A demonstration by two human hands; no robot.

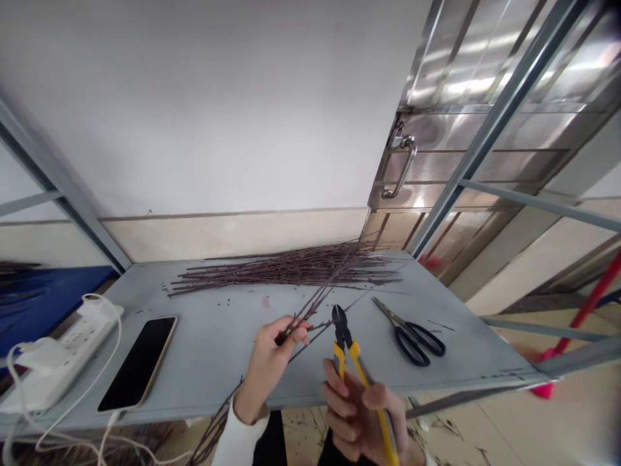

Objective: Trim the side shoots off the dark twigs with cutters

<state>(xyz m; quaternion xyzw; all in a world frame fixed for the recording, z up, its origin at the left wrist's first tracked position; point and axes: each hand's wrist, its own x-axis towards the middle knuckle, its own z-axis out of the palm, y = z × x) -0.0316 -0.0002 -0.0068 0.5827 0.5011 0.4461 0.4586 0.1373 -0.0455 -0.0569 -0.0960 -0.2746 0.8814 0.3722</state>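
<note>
My left hand (pixel 279 347) is closed around a few thin brown twigs (pixel 317 296), which slant up to the right over the table and trail below its front edge. In my right hand (pixel 361 414) are diagonal cutting pliers (pixel 341 327) with yellow and grey handles. The pliers' dark jaws point up, slightly parted, just right of the twigs; I cannot tell whether they touch one. Behind both hands lies a long pile of similar twigs (pixel 281 266) along the back of the grey table (pixel 208 343). Scissors (pixel 410 330) with dark handles rest to the right of the pliers.
At the left are a phone (pixel 140 362) on a cable and a white power strip (pixel 63 356) with plugs and loose cords. Metal shelf posts (pixel 478 152) rise at the table's ends. A wall (pixel 218 116) and a steel door (pixel 436 162) stand behind. Twig scraps litter the floor.
</note>
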